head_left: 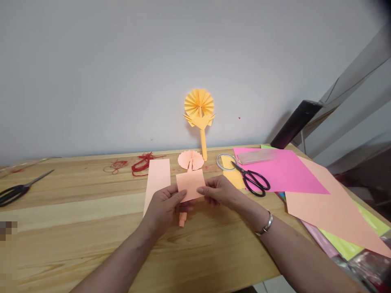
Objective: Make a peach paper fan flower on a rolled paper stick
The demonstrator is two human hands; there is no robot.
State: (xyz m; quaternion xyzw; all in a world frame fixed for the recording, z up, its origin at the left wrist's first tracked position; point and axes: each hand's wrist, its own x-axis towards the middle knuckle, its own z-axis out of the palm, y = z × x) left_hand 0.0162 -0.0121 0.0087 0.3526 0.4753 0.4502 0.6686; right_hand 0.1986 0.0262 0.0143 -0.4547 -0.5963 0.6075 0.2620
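A small peach paper rectangle (191,184) is pinched between my two hands above the table. My left hand (167,203) grips its lower left corner, thumb on top. On its right edge my right hand (220,191) is closed, thumb pressing the paper. Beneath lies a peach pleated paper fan (191,159) with a rolled paper stick, whose lower end (182,219) shows below my left hand; its middle is hidden. A long peach paper strip (158,175) lies left of the fan, partly behind my left hand.
A yellow paper fan (199,103) leans on the wall. Black scissors (255,181) and a tape ring (217,162) lie right, beside pink paper (293,173) and peach sheets (330,215). Red string (142,165) and more scissors (23,188) lie left. A black cylinder (295,124) leans at right.
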